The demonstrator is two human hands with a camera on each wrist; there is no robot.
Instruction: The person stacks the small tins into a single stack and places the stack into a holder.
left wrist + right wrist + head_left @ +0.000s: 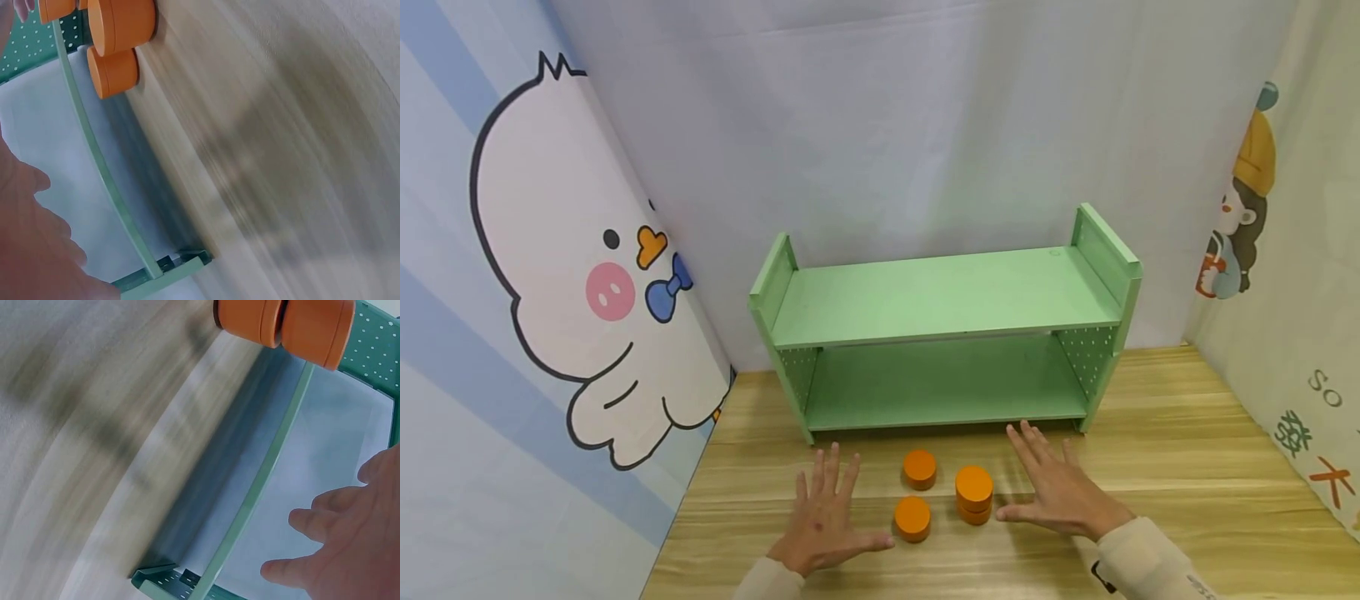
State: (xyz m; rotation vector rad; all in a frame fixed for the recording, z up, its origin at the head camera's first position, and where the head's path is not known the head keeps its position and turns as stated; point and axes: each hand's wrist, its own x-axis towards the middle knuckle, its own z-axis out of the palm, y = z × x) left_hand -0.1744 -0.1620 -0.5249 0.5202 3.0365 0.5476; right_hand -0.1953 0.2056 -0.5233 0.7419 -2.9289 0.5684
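Note:
Several round orange tins sit on the wood-grain table between my two hands. One tin point(920, 469) stands by itself near the shelf, and another tin point(912, 518) is closer to me. To their right, two tins are stacked, the upper tin point(973, 487) covering most of the lower tin point(974, 516). My left hand point(823, 525) is spread with its thumb toward the near tin, apart from it. My right hand point(1056, 490) is also spread, thumb close beside the stack. Both hands hold nothing. The wrist views show orange tins point(122, 25) point(315, 331) at their upper edges.
A light green two-tier shelf point(947, 296) with perforated side panels stands behind the tins, on the wood-grain table point(1157, 467). A pale cloth point(880, 125) hangs behind it. Printed cartoon curtains point(550, 183) point(1300, 333) close in both sides.

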